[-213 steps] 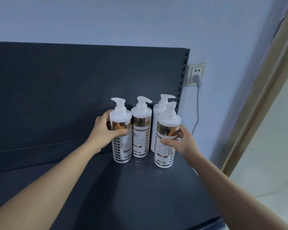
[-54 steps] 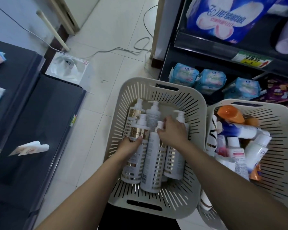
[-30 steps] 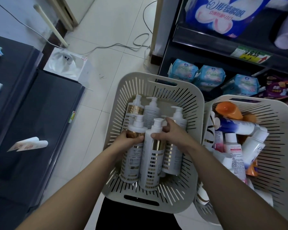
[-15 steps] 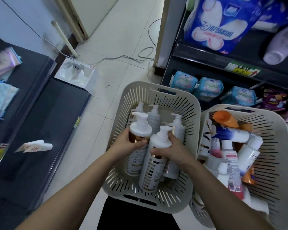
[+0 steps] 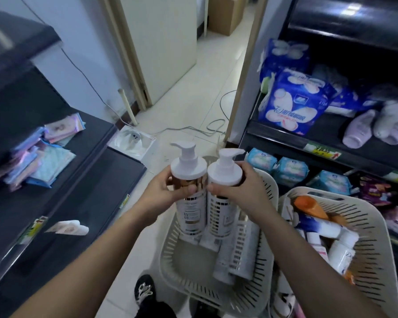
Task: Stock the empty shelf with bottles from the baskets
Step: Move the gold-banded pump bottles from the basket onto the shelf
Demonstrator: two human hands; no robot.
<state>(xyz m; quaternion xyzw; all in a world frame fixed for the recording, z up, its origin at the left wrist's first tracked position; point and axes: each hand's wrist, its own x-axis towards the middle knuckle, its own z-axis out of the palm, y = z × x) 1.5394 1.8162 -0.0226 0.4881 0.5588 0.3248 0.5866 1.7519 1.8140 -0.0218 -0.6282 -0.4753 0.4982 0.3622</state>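
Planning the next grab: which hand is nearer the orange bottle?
Right. The right hand holds a pump bottle just left of the orange bottle; the left hand is farther left, gripping another.

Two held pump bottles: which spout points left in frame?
The bottle in the left hand; the other bottle, in the right hand, has its spout aiming right.

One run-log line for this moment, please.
left hand: grips pump bottle | right hand: grips second pump bottle | both: upright, side by side, over slotted basket | basket: other pump bottles lying inside
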